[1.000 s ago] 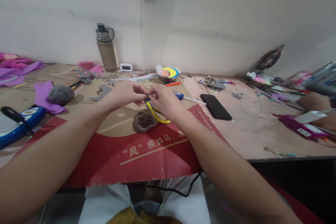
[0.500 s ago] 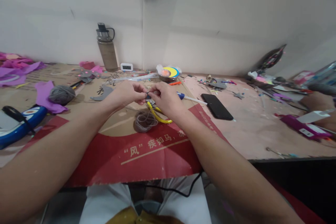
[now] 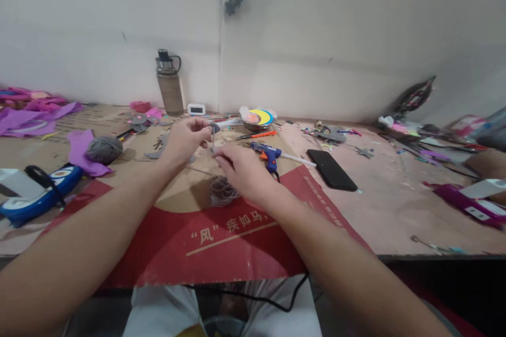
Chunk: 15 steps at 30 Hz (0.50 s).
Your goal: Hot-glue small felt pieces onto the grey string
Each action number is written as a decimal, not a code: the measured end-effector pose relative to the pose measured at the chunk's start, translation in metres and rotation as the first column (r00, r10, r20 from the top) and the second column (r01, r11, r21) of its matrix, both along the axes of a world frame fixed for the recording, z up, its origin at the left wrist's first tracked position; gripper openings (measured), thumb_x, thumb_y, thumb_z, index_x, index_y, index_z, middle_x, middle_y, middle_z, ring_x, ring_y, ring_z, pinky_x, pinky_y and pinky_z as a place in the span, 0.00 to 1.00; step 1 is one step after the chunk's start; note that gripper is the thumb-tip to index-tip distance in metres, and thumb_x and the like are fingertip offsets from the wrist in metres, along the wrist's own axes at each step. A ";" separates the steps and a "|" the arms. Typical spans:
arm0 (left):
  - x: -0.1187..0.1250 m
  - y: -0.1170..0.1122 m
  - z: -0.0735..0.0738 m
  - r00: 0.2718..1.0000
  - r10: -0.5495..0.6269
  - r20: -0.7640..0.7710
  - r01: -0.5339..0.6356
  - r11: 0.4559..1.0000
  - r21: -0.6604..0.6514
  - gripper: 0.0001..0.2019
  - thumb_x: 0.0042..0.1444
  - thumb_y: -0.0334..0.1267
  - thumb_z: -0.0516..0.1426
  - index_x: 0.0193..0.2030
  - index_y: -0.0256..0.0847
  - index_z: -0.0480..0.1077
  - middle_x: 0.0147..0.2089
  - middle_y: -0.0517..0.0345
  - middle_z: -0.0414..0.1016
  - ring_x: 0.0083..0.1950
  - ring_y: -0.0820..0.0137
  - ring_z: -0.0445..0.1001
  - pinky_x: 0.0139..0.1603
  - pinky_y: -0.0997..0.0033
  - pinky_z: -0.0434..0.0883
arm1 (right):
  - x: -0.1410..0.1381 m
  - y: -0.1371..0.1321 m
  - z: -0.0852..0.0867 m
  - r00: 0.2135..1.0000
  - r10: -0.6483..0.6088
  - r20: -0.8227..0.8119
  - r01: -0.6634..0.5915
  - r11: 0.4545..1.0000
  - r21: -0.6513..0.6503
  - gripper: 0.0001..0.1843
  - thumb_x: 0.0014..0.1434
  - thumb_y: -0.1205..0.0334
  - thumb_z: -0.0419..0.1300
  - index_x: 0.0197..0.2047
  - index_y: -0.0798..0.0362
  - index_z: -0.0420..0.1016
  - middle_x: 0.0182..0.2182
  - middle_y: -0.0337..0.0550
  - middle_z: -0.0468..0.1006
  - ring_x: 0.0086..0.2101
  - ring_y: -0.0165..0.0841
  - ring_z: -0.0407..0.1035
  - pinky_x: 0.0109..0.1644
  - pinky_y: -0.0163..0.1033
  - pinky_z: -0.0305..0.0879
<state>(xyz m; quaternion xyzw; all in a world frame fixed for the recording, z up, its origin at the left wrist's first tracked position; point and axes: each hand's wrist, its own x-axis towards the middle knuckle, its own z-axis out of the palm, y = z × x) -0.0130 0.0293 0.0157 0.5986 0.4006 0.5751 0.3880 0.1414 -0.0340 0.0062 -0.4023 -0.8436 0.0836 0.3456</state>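
My left hand is raised over the cardboard, its fingers pinching a small dark grey piece. A thin grey cord runs down from that piece to my right hand, whose thumb and fingers are closed on it. Just below my right hand lies a coil of grey cord, partly covered by the hand. To the right of my right hand is a blue glue gun with a white glue stick in its back. Grey cut-out shapes lie behind my left wrist.
A bottle and small white clock stand by the wall. An orange-handled tool lies near a metal bowl. A black phone rests at right, grey yarn at left. Another person's hand shows far right.
My hands, close together before, are now apart, with the right one lower and the cord stretched between them. The yellow-handled scissors under my right hand no longer show. The view has shifted slightly.
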 end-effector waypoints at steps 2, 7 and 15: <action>-0.001 0.001 0.002 0.988 -0.026 0.154 0.029 0.999 -0.019 0.03 0.45 0.29 0.61 0.28 0.35 0.70 0.23 0.60 0.70 0.22 0.79 0.66 0.20 0.79 0.62 | -0.006 -0.007 0.001 0.993 0.066 0.094 -0.070 0.997 0.043 0.13 0.64 0.65 0.48 0.37 0.53 0.74 0.37 0.47 0.77 0.40 0.36 0.68 0.45 0.41 0.62; -0.007 0.002 0.008 0.877 -0.135 0.460 0.187 0.980 -0.068 0.04 0.46 0.28 0.61 0.30 0.36 0.69 0.25 0.62 0.69 0.23 0.80 0.67 0.20 0.81 0.61 | -0.003 -0.014 0.009 0.977 0.194 0.092 -0.198 0.979 0.040 0.18 0.66 0.54 0.47 0.32 0.49 0.74 0.37 0.43 0.78 0.41 0.36 0.69 0.49 0.42 0.62; -0.012 0.005 0.010 0.837 -0.137 0.530 0.200 0.978 -0.062 0.06 0.45 0.29 0.62 0.31 0.36 0.70 0.28 0.62 0.71 0.25 0.79 0.69 0.20 0.81 0.62 | 0.067 0.030 0.004 0.791 -0.609 0.063 0.611 0.790 -0.038 0.13 0.60 0.57 0.54 0.35 0.56 0.74 0.32 0.52 0.78 0.33 0.38 0.70 0.37 0.41 0.61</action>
